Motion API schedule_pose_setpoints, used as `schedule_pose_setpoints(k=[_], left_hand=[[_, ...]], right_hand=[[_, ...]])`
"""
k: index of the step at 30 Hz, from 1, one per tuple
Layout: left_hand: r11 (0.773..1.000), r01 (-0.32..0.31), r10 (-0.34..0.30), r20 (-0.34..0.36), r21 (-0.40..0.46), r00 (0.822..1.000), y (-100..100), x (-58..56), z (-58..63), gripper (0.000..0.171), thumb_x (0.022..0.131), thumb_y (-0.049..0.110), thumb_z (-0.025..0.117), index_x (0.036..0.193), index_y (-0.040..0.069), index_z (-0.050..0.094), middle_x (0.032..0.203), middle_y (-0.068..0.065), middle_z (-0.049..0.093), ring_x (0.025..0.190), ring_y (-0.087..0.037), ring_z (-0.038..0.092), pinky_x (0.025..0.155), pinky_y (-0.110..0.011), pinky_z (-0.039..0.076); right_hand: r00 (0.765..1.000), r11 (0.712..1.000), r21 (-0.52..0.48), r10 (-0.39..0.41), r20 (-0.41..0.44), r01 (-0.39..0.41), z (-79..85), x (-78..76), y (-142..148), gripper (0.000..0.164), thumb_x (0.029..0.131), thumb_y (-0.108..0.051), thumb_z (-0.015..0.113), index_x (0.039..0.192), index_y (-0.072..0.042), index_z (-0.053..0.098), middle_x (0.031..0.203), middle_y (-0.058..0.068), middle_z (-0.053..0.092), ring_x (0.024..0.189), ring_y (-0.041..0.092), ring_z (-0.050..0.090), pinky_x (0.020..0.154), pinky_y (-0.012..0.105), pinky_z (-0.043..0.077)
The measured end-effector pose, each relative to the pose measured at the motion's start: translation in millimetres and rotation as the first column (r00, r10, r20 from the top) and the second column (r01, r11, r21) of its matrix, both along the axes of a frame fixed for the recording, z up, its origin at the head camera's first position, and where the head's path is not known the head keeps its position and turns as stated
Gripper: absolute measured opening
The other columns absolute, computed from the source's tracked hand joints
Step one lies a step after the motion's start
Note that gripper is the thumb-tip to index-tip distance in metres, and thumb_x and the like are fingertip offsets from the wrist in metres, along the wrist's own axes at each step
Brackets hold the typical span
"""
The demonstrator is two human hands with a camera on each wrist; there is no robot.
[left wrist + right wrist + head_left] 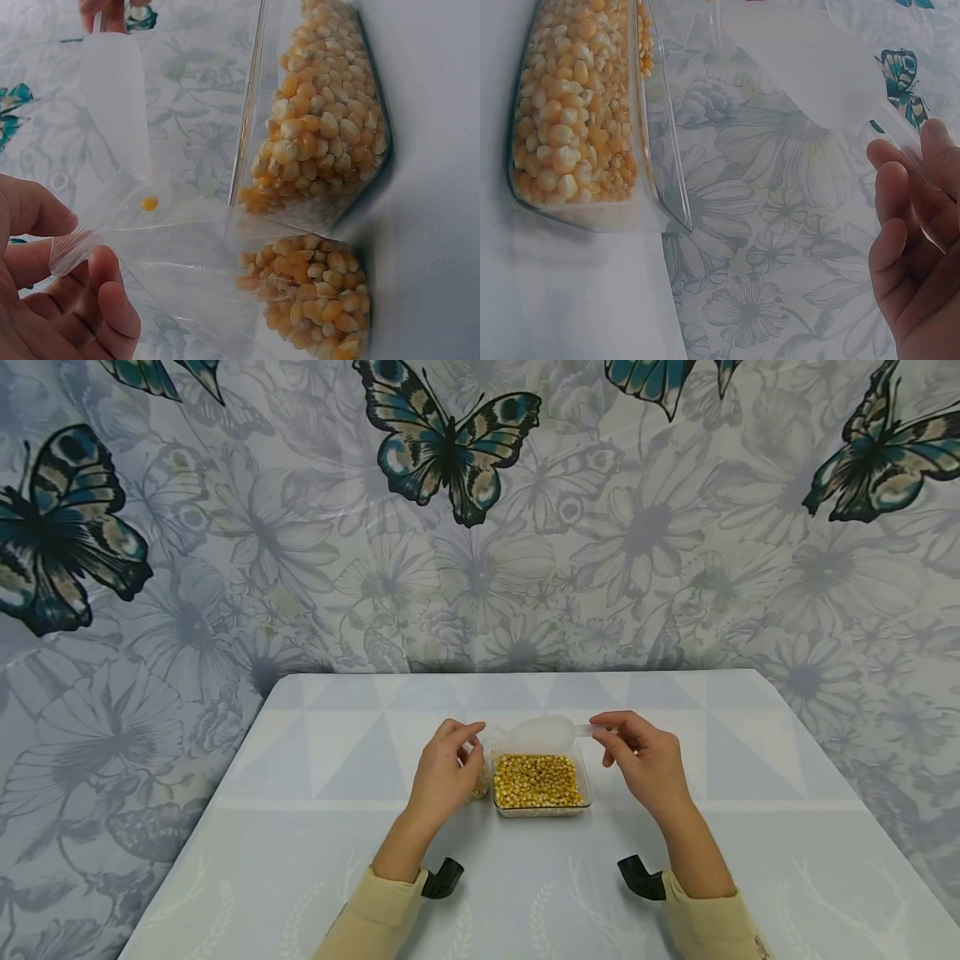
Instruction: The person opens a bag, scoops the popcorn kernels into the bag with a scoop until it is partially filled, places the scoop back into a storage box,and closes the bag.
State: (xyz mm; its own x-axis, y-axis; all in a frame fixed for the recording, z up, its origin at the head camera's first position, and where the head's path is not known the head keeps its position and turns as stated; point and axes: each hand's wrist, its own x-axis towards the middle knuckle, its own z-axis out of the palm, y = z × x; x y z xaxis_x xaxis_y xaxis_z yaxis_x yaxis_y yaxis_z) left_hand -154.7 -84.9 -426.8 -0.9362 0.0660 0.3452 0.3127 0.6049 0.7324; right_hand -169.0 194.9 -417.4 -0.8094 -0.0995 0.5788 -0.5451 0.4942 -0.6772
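A clear rectangular container (pixel 538 781) full of yellow corn kernels stands on the table. Left of it, a clear plastic bag (pixel 187 262) with corn kernels (pixel 315 292) in its bottom stands against the container's side. My left hand (pixel 450 768) pinches the bag's gathered top edge between thumb and fingers. My right hand (pixel 641 760) grips the thin handle of a translucent white scoop (pixel 536 735). The scoop's bowl is held above the container's far side, its tip at the bag's mouth. One kernel (pixel 150 203) shows near the scoop's tip, inside the bag's upper part.
The pale table (pixel 300 860) has a printed triangle and leaf pattern. Its far edge meets a wall covering (pixel 480 593) with flowers and butterflies. Black curved pieces (pixel 444 878) stick out from both cream sleeves (pixel 375 914).
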Motion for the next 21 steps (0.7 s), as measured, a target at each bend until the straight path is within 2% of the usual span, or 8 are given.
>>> schedule_pose_setpoints(k=[5, 16, 21], left_hand=[[1.0, -0.004, 0.004, 0.003, -0.001, 1.0, 0.4, 1.6, 1.1, 0.032, 0.097, 0.01, 0.058, 0.127, 0.008, 0.069, 0.098, -0.003, 0.059, 0.069, -0.007, 0.05, 0.054, -0.023, 0.041], [1.0, -0.005, 0.005, 0.007, 0.015, 1.0, -0.3, 1.0, 0.2, 0.032, 0.097, 0.009, 0.058, 0.127, 0.005, 0.068, 0.097, -0.004, 0.059, 0.068, -0.007, 0.05, 0.055, -0.023, 0.041], [0.999, -0.002, 0.002, 0.001, 0.039, 1.0, -0.8, 0.4, 0.7, 0.034, 0.095, 0.004, 0.055, 0.126, 0.005, 0.069, 0.098, -0.005, 0.059, 0.068, -0.007, 0.05, 0.057, -0.022, 0.044]], right_hand=[[1.0, 1.0, 0.001, 0.001, 0.004, -0.001, 1.3, 1.8, 0.2, 0.02, 0.09, -0.001, 0.069, 0.105, -0.014, 0.074, 0.066, 0.0, 0.065, 0.053, 0.005, 0.056, 0.046, 0.019, 0.037], [1.0, 1.0, -0.012, 0.005, -0.002, -0.005, 3.9, 3.0, 2.1, 0.021, 0.09, 0.0, 0.069, 0.105, -0.013, 0.074, 0.062, 0.001, 0.064, 0.053, 0.0, 0.054, 0.045, 0.019, 0.036], [1.0, 0.999, -0.039, -0.008, 0.007, 0.008, 6.4, 3.2, 4.9, 0.021, 0.09, 0.001, 0.068, 0.106, -0.013, 0.074, 0.061, 0.001, 0.062, 0.054, 0.002, 0.053, 0.047, 0.019, 0.038]])
